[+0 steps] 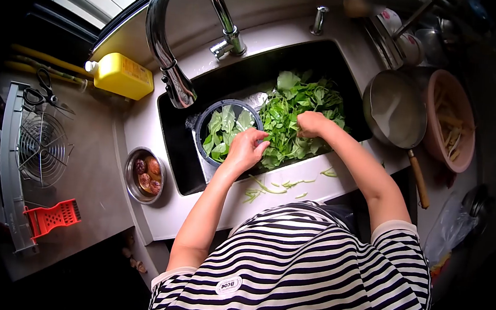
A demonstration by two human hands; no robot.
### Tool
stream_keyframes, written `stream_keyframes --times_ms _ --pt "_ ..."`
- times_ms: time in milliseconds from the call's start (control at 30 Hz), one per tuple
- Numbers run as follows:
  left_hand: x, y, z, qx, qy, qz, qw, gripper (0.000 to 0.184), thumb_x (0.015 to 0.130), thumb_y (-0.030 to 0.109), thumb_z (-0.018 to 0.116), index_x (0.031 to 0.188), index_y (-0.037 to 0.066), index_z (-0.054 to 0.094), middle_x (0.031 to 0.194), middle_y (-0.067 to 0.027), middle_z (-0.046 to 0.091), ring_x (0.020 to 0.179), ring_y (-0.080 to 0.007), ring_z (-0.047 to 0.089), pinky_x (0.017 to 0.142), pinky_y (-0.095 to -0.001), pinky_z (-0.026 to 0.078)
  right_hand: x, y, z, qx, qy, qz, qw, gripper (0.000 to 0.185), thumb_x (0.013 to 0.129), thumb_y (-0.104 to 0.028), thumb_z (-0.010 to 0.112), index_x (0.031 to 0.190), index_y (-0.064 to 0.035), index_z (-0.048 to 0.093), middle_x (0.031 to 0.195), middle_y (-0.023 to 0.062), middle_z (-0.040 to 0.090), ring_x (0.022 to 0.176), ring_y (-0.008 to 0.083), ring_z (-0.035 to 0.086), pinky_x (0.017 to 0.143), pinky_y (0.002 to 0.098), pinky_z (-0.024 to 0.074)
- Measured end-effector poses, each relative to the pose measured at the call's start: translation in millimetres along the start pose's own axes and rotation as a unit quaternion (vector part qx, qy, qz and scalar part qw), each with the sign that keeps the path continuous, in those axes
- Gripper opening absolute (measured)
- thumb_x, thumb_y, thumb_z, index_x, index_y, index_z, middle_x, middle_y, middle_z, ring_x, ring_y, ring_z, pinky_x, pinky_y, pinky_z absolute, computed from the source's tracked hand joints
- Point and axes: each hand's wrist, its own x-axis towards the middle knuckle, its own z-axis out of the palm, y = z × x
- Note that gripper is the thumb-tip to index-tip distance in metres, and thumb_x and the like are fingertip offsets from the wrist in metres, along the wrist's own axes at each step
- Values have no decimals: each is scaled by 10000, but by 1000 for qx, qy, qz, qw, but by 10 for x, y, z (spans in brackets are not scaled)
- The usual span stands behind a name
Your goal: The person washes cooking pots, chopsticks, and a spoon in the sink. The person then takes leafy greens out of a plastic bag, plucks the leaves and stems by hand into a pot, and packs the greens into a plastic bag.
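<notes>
Reaches with both hands into a dark sink [174, 149]. Holds the left hand [245, 150] over the right rim of a round, dark-rimmed container [198, 129] with loose leaves [219, 134] inside, with thumb and fingers bent towards each other; cannot tell whether pinching a leaf. Touches with the right hand [312, 125] the heap of leafy greens [284, 143], lying in the sink beside the container, with fingers curled in; cannot tell whether grasping a stem.

Wears a black-and-white striped shirt [321, 265] with a small white patch [229, 284], lettered apparently "Bcoe", though hard to be sure. To the left, on the tabletop [101, 207], near a yellow jug [123, 76] with dark print, too small to read. Farther left, along a grey rack [14, 154], faint lettering, equally illegible. Along the sink's front ledge [226, 211], scattered green stems [283, 186].
</notes>
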Motion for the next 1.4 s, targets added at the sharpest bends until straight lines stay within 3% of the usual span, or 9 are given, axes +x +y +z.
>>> stream_keyframes --times_ms 333,500,600,900,1033,1167,1233,1300,1400 --pt "282 258 13 -9 45 56 997 105 751 90 630 836 43 672 730 -123 618 667 -282 610 614 -355 478 -486 -518 -951 78 26 -113 990 164 715 -197 641 761 -41 660 676 168 609 670 322 596 623 397 467" --pt "330 82 -90 -129 82 -111 982 127 774 97 614 824 -9 663 685 -114 651 562 -167 610 553 -283 482 -422 -541 -869 185 338 -127 914 158 762 -197 635 808 -48 657 722 129 630 675 294 610 623 366 479" --pt "243 -77 -133 -336 49 -279 898 105 841 122 591 844 21 619 675 -34 616 525 -81 542 466 -196 427 -431 -610 -737 216 317 -112 917 155 775 -216 613 810 -75 667 743 119 636 691 289 614 639 372 486" --pt "123 -75 -54 -605 56 -283 742 126 835 133 614 899 24 603 668 -10 573 536 -76 527 470 -183 449 -244 -930 -111 108 422 -159 886 96 715 -141 590 701 -62 537 688 93 566 600 302 588 517 393 482" --pt "142 -50 -3 -647 50 -266 713 127 823 130 627 897 34 590 675 -3 568 546 -82 516 499 -197 445 -200 -984 -77 277 425 -101 856 172 707 -195 626 692 -51 532 653 115 567 545 272 568 489 360 447" --pt "208 58 77 -632 57 -245 733 124 820 124 632 880 22 593 660 -15 563 526 -84 509 497 -192 439 -17 -970 -55 797 259 35 545 181 783 -143 539 620 -75 503 506 -48 412 387 56 356 356 221 257" --pt "202 80 100 -615 57 -240 749 112 824 119 624 877 23 596 657 -14 560 529 -86 512 479 -192 429 -9 -803 -145 863 224 37 452 152 798 -160 534 659 -105 507 502 -74 342 367 16 246 335 200 156" --pt "176 89 73 -594 51 -238 767 107 827 117 620 876 24 598 658 -12 559 534 -85 515 474 -193 429 0 -596 -185 881 246 28 403 153 804 -171 538 668 -106 515 503 -85 336 366 18 242 336 196 155" --pt "190 66 30 -553 38 -262 790 160 825 131 628 948 31 603 699 -8 573 556 -84 530 472 -194 432 -161 -507 -226 817 267 13 512 154 837 -170 529 700 -102 536 514 -92 349 376 16 255 345 192 172"
